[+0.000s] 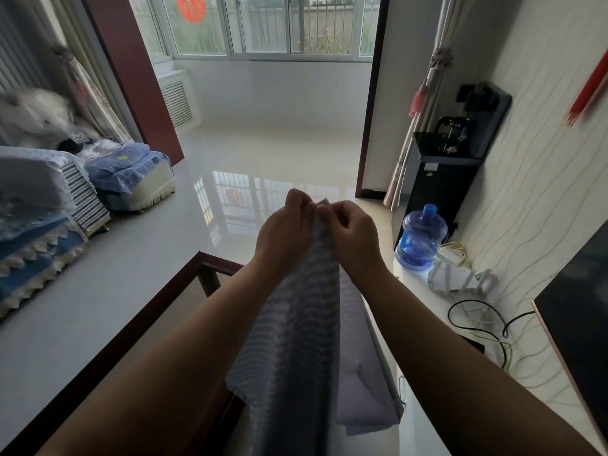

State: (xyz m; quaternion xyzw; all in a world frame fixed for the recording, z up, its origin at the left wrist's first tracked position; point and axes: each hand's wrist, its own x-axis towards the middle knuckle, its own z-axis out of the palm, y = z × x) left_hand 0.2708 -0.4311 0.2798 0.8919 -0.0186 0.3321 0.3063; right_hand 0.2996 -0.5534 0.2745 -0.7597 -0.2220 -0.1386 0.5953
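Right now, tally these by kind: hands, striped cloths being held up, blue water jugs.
hands: 2, the left hand and the right hand, both pinching the cloth's top
striped cloth: 1
blue water jug: 1
Total: 4

Water jug (pixel 421 238): 1, blue, upright, just beside the black dispenser (pixel 437 179).
Cables (pixel 477 320): loose by the wall (pixel 533 199).
Window (pixel 263 24): barred, far end.

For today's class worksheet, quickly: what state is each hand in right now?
Left hand: closed, pinching the top of the striped cloth.
Right hand: closed, pinching the same cloth beside it.
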